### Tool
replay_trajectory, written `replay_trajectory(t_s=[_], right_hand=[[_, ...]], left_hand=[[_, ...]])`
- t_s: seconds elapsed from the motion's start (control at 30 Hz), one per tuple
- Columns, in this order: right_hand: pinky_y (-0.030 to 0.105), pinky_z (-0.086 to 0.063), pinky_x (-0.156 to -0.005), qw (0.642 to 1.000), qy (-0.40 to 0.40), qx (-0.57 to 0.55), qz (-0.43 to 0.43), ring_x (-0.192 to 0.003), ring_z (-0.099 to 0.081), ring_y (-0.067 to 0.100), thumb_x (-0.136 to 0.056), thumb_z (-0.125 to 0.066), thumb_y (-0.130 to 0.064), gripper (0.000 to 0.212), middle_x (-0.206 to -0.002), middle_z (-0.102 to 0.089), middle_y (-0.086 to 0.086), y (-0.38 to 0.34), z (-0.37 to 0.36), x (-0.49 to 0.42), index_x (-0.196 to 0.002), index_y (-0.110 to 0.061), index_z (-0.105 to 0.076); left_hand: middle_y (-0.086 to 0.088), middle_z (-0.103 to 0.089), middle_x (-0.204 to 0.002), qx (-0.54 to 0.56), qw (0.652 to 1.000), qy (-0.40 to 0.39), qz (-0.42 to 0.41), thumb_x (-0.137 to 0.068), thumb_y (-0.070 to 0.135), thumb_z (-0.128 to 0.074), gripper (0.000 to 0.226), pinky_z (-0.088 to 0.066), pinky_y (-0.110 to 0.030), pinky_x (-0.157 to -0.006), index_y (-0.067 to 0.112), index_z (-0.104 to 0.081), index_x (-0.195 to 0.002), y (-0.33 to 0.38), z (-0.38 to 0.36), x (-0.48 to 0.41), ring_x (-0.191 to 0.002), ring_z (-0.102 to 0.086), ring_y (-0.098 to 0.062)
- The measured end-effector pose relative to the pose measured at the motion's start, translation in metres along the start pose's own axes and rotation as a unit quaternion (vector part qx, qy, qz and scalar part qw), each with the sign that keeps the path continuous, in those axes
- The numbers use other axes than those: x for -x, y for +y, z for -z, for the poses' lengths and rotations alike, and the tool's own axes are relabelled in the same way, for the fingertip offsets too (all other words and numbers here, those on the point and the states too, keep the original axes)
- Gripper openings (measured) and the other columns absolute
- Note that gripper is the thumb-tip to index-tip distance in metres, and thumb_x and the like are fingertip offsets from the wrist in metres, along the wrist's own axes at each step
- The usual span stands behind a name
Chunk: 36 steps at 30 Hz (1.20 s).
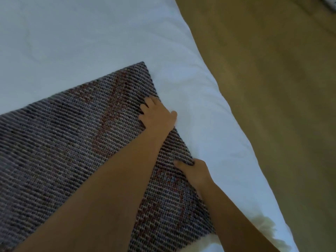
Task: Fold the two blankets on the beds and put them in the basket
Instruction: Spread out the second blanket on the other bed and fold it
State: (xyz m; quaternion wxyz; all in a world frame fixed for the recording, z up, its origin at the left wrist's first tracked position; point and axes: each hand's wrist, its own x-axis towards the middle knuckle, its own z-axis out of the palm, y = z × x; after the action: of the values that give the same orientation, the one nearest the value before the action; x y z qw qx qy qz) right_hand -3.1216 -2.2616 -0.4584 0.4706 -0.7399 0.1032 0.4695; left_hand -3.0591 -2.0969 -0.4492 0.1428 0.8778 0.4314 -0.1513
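Observation:
A woven grey-purple blanket point(72, 142) with reddish stripes lies flat on the white bed point(72, 33), its right edge running diagonally. My left hand point(158, 115) is on that edge near the far corner, with its fingers bent into the fabric and its thumb out over the sheet. Lower down the same edge, my right hand point(194, 171) has its fingers curled over the blanket's border and its thumb on top. The basket and a second blanket are not in view.
The bed's right edge point(236, 124) runs diagonally from the top middle to the bottom right. Beyond it is brownish floor point(272, 88). A small pale object point(331, 2) shows at the top right corner.

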Motion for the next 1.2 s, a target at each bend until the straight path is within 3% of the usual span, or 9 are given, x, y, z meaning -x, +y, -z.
replay_trajectory(t_s=[0.17,0.3,0.47,0.57,0.67,0.77,0.87,1.03,1.2], right_hand=[[0.041,-0.056,-0.081,1.0,0.0,0.016,-0.015,-0.082,-0.066,0.025,-0.079,-0.072,-0.026,0.009,-0.085,-0.069,0.004,0.001,-0.002,-0.012,-0.076,-0.02,-0.065],[0.041,-0.053,-0.084,0.993,0.021,0.117,0.019,-0.087,-0.063,0.025,-0.087,-0.062,-0.027,0.02,-0.093,-0.066,0.007,0.003,-0.01,-0.009,-0.099,-0.012,-0.066],[0.016,-0.044,-0.055,0.989,-0.08,0.125,-0.019,-0.071,-0.057,0.005,-0.087,-0.062,-0.027,0.005,-0.085,-0.064,-0.005,-0.016,-0.001,0.002,-0.086,-0.022,-0.062],[0.017,-0.041,-0.054,0.975,-0.084,0.208,-0.014,-0.067,-0.054,0.006,-0.087,-0.06,-0.026,0.007,-0.077,-0.058,-0.006,-0.024,-0.011,0.017,-0.09,-0.019,-0.06],[0.03,-0.044,-0.057,0.954,-0.006,0.291,0.065,-0.061,-0.054,0.018,-0.085,-0.055,-0.028,0.02,-0.073,-0.061,0.007,-0.023,-0.052,0.049,-0.077,-0.009,-0.057],[0.032,-0.046,-0.061,0.953,-0.008,0.278,0.116,-0.069,-0.056,0.023,-0.088,-0.054,-0.032,0.021,-0.079,-0.06,0.009,-0.021,-0.109,0.088,-0.088,-0.011,-0.055],[0.034,-0.048,-0.07,0.956,-0.014,0.254,0.149,-0.077,-0.057,0.022,-0.092,-0.053,-0.028,0.021,-0.09,-0.061,0.009,-0.019,-0.171,0.122,-0.098,-0.009,-0.052],[0.029,-0.047,-0.061,0.949,-0.052,0.262,0.168,-0.07,-0.054,0.017,-0.093,-0.05,-0.022,0.02,-0.084,-0.056,0.001,0.007,-0.278,0.175,-0.108,-0.011,-0.044],[0.017,-0.029,-0.047,0.938,-0.07,0.298,0.16,-0.056,-0.041,0.008,-0.096,-0.048,-0.022,0.013,-0.073,-0.041,-0.006,0.037,-0.401,0.213,-0.105,-0.02,-0.039]], left_hand=[[-0.02,-0.022,-0.142,0.04,0.999,0.022,0.027,-0.087,0.021,-0.051,0.066,-0.041,-0.042,-0.094,-0.001,-0.016,-0.139,-0.008,0.002,-0.028,-0.124,-0.032,-0.037],[-0.024,-0.036,-0.131,0.075,0.996,0.036,-0.024,-0.085,0.004,-0.052,0.053,-0.044,-0.038,-0.09,-0.003,-0.026,-0.13,-0.024,0.014,-0.035,-0.112,-0.048,-0.037],[-0.02,-0.053,-0.117,0.273,0.96,0.05,-0.034,-0.088,0.001,-0.05,0.031,-0.045,-0.032,-0.085,-0.002,-0.044,-0.119,-0.053,0.032,-0.02,-0.103,-0.053,-0.031],[-0.016,-0.057,-0.098,0.343,0.938,0.051,-0.031,-0.088,0.001,-0.049,0.014,-0.041,-0.03,-0.07,-0.001,-0.052,-0.101,-0.08,0.045,-0.006,-0.084,-0.052,-0.025],[-0.01,-0.053,-0.083,0.362,0.93,0.055,-0.033,-0.087,0.001,-0.05,0.002,-0.04,-0.031,-0.066,0.003,-0.051,-0.086,-0.11,0.056,0.004,-0.076,-0.049,-0.023],[0.0,-0.044,-0.067,0.384,0.92,0.08,-0.014,-0.084,0.001,-0.049,0.029,-0.036,-0.029,-0.061,0.016,-0.036,-0.064,-0.149,0.07,0.009,-0.068,-0.045,-0.019],[0.002,-0.039,-0.062,0.383,0.918,0.106,-0.001,-0.084,0.002,-0.049,0.035,-0.031,-0.028,-0.058,0.018,-0.03,-0.059,-0.201,0.088,0.015,-0.061,-0.039,-0.016],[-0.001,-0.044,-0.063,0.434,0.893,0.117,0.017,-0.085,0.003,-0.051,0.022,-0.044,-0.035,-0.066,0.012,-0.044,-0.066,-0.309,0.115,0.03,-0.071,-0.048,-0.021],[-0.011,-0.056,-0.076,0.448,0.886,0.117,0.012,-0.091,0.008,-0.051,0.009,-0.044,-0.035,-0.063,0.006,-0.059,-0.086,-0.445,0.126,0.042,-0.067,-0.05,-0.024]])
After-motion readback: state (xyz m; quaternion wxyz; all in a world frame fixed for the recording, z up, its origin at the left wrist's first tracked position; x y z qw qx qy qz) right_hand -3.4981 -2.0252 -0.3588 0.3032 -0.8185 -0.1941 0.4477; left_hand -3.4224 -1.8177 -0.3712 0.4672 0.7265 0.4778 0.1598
